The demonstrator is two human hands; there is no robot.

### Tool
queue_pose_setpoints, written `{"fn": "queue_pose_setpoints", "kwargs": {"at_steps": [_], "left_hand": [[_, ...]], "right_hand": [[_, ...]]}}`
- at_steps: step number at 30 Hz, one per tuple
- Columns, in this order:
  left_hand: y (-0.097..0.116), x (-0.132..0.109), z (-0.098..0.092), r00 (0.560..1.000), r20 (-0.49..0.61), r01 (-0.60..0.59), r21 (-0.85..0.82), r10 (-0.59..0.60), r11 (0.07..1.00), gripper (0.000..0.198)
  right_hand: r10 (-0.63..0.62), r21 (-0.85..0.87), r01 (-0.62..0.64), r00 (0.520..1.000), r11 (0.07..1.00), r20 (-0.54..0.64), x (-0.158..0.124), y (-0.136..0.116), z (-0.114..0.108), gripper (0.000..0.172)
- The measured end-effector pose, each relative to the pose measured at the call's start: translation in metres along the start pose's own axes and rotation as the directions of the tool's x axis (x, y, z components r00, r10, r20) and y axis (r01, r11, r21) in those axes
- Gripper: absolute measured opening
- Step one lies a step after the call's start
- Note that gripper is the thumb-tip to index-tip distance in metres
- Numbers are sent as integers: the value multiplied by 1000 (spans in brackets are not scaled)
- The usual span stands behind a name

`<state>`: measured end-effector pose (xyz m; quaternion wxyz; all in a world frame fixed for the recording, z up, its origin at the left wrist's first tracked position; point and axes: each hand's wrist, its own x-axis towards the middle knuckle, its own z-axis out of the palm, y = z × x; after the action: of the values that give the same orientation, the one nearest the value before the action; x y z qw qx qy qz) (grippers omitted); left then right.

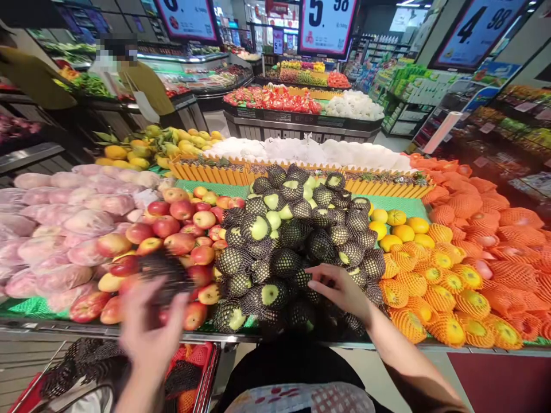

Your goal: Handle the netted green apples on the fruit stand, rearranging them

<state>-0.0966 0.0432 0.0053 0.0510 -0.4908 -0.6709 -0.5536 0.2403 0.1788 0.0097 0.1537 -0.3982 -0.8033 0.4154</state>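
Note:
My left hand (150, 321) is smeared by motion over the front of the red apples (166, 226). A blurred black foam net (166, 272) is at its fingertips and seems to be in its grasp; whether fruit is inside cannot be seen. My right hand (340, 289) hovers at the front of a heap of green fruit in black foam nets (286, 261). Its thumb and index finger are apart, close to one netted fruit, with no item visible between them. Several green fruits (259, 228) show bare tops through their nets.
Pink-wrapped fruit (64, 229) lies left; oranges in orange nets (439, 281) and red-orange netted fruit (495, 218) lie right. A red trolley (209, 373) with black nets stands below the metal edge (241, 338). A person (144, 86) stands at the back left.

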Motion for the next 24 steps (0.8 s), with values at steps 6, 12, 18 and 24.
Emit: {"fn": "queue_pose_setpoints", "kwargs": {"at_steps": [6, 12, 18, 24], "left_hand": [[74, -33, 78, 428, 760, 123, -585, 490, 801, 39], [32, 36, 129, 671, 664, -158, -308, 331, 938, 42], [-39, 71, 179, 813, 583, -238, 338, -4, 911, 87], [-17, 79, 174, 860, 496, -290, 290, 116, 912, 76]], "right_hand": [[88, 888, -399, 917, 228, 389, -32, -3, 57, 67], [194, 917, -267, 957, 297, 216, -57, 14, 43, 50], [258, 923, -106, 966, 369, 8, -70, 41, 31, 41], [304, 837, -33, 939, 546, -161, -65, 63, 16, 40]]}}
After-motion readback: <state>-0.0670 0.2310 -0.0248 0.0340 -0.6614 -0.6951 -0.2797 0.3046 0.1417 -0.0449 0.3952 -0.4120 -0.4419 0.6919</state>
